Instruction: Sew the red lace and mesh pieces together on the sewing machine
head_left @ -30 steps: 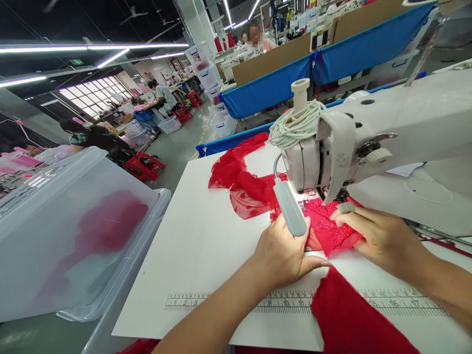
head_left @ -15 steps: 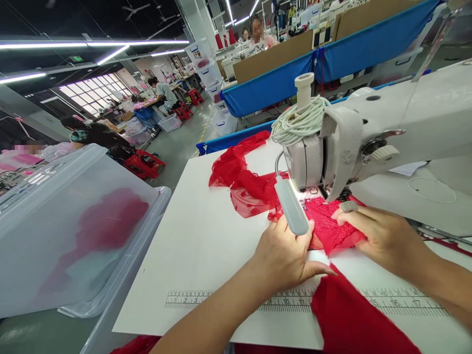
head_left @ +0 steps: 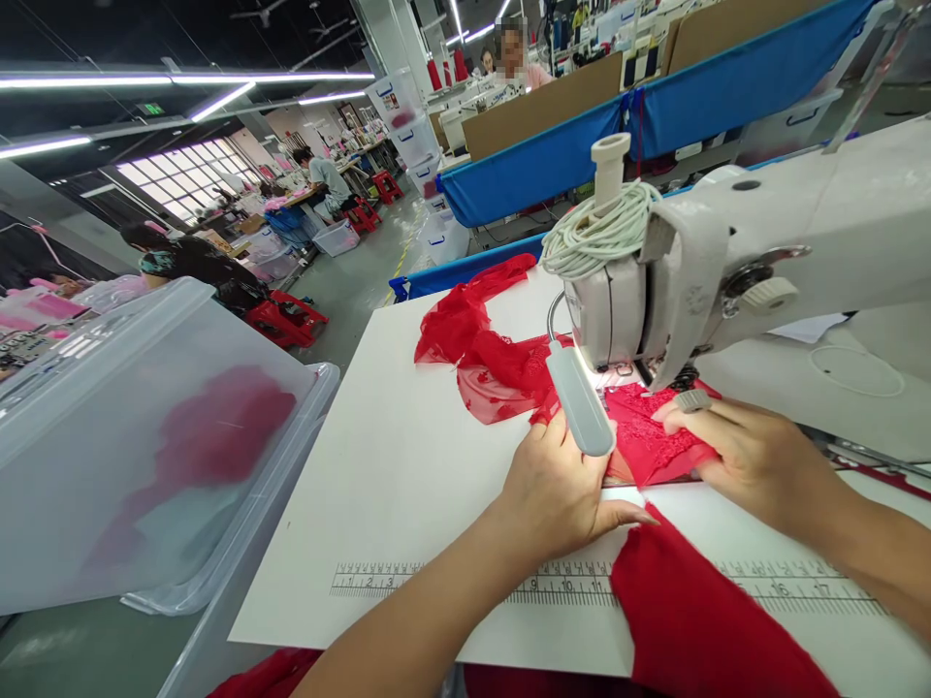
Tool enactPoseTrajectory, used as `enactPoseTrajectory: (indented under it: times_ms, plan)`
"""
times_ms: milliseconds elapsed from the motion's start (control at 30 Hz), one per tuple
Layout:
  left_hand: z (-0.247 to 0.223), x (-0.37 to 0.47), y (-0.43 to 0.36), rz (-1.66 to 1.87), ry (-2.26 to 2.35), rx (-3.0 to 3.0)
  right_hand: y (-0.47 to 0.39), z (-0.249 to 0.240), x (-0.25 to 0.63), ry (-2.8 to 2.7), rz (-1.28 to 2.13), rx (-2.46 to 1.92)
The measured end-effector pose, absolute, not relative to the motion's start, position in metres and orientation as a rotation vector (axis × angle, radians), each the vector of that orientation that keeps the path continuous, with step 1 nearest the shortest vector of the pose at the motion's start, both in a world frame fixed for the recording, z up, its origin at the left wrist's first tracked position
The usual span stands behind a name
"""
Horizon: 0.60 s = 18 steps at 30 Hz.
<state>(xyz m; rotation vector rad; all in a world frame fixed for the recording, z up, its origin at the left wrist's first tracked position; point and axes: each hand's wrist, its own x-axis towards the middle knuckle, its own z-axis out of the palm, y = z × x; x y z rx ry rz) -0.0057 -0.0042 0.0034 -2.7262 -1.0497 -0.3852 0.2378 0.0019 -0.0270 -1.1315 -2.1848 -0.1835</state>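
Red lace fabric lies under the head of a white sewing machine, lit by its lamp. My left hand rests flat on the fabric's left side, thumb stretched out to the right; the grey lamp partly hides its fingers. The thumb tip is at the upper corner of a plain red cloth piece, which hangs over the table's front edge. My right hand has bent fingers closed on the lace fabric's right side, just right of the needle area. Sheer red fabric lies bunched behind my left hand.
A printed ruler runs along the front of the white table. To the left stands a translucent plastic bin with red fabric inside. Blue cloth troughs and co-workers at other machines are farther back.
The camera view has shifted slightly. Both hands stay at nearly the same places on the fabric, with no clear movement of the cloth.
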Motion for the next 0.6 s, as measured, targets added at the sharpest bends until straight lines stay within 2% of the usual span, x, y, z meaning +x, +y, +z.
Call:
enactPoseTrajectory:
  times_ms: [200,433,600]
  plan:
    - [0.011,-0.001,-0.008,-0.326,-1.067,-2.695,-0.001,-0.021,0.231,-2.237,-0.182,-1.153]
    - [0.005,0.008,-0.008,-0.496,-0.858,-2.648,-0.009,-0.009,0.228,-2.29,-0.44,-1.122]
    - [0.004,0.005,0.0,-0.584,-1.177,-2.885,-0.009,-0.005,0.222,-2.32,-0.358,-0.979]
